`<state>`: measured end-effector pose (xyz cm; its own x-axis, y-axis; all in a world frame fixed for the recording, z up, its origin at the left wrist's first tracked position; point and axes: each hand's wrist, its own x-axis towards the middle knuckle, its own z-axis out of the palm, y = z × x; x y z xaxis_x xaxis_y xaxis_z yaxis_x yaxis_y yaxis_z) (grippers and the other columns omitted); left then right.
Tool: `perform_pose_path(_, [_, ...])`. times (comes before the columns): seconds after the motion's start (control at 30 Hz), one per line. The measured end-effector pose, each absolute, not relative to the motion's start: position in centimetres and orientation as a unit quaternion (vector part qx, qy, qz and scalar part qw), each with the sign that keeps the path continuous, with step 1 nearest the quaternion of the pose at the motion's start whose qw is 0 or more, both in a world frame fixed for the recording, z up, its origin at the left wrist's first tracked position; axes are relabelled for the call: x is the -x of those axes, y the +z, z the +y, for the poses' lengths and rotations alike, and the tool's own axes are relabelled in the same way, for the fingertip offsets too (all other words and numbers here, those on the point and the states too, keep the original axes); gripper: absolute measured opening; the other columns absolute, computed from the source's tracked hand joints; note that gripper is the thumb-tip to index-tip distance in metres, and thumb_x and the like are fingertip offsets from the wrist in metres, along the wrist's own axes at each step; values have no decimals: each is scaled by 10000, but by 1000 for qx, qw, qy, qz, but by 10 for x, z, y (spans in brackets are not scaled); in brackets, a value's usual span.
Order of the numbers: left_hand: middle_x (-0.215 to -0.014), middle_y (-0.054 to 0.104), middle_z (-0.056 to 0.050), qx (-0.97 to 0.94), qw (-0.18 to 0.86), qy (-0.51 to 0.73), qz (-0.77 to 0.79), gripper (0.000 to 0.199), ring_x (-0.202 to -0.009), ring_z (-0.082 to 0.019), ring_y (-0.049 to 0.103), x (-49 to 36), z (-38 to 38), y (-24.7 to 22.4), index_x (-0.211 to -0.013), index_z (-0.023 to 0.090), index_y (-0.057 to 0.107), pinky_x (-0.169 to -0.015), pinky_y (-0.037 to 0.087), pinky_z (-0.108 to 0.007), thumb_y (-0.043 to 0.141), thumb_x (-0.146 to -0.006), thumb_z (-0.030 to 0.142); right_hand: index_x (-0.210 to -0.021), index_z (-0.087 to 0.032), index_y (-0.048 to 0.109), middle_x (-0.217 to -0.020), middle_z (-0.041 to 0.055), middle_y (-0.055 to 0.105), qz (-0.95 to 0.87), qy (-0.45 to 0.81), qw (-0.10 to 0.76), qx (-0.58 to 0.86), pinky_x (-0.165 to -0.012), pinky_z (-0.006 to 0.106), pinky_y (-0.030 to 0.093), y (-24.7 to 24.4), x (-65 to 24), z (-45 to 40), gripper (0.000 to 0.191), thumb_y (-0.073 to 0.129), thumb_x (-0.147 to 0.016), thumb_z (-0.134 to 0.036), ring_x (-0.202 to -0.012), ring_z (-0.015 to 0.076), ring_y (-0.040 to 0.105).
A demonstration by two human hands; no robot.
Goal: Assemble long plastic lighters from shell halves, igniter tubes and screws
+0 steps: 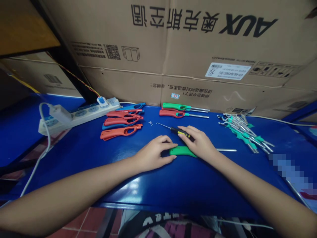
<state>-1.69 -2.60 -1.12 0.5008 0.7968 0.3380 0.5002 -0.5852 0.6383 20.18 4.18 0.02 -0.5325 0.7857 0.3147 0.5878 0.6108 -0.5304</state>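
Note:
A green long-nosed lighter point(182, 151) lies flat near the middle of the table, its metal tube pointing right. My left hand point(158, 152) grips the handle's left end between thumb and fingers. In my right hand point(198, 140) is a black and yellow screwdriver point(182, 133), its thin shaft reaching left. The tip is beside a few tiny screws point(150, 123); a small piece shows at the tip, too small to make out. My right hand rests over the green lighter and hides its middle.
Red, orange and blue lighter shells point(121, 131) lie at the left, before a power strip point(81, 115). Two assembled lighters point(183, 114) lie at the back. Metal tubes with green parts point(244, 132) are piled at right. A large cardboard box point(148, 72) stands behind.

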Motion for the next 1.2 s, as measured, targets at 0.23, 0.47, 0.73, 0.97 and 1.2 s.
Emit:
perform_pose_path(0.23, [-1133,661,-108,-837,240,311,382,391,-1052,-222,620,18,-27,-9,-1277,143,676,-972,509,-362,667,-901,250,-978,-190,758,-667,-6,609,-666,363,471,451,-521,260,408,40,-210,40,265,710,-850,-417,-577,128,509])
perform_pose_path(0.47, [-1132,666,-104,-843,235,302,378,378,-1033,-223,616,18,-29,-5,-1274,160,671,-957,509,-381,663,-907,251,-841,-176,702,-621,-48,478,-442,585,561,384,-384,192,355,61,-213,44,329,799,-746,-476,-492,73,441])
perform_pose_path(0.73, [-1124,678,-94,-838,233,316,378,384,-1031,-212,635,18,-27,-7,-1263,180,672,-945,525,-374,708,-894,280,-888,-180,631,-839,26,691,-416,626,539,379,-465,210,502,33,-210,37,397,766,-774,-536,-546,84,567])
perform_pose_path(0.97, [-988,728,-63,-777,278,387,411,302,-837,-164,657,18,-28,-2,-1080,174,731,-764,550,-298,797,-827,326,-865,-167,611,-772,32,688,-415,631,524,394,-451,218,489,26,-207,34,371,723,-819,-518,-510,88,565])
perform_pose_path(1.2, [-836,758,-53,-764,279,433,389,70,-787,-165,674,16,-31,1,-853,175,761,-744,547,-298,755,-872,242,-882,-164,619,-788,34,698,-422,636,521,382,-455,221,507,25,-205,27,408,737,-810,-547,-511,90,579])
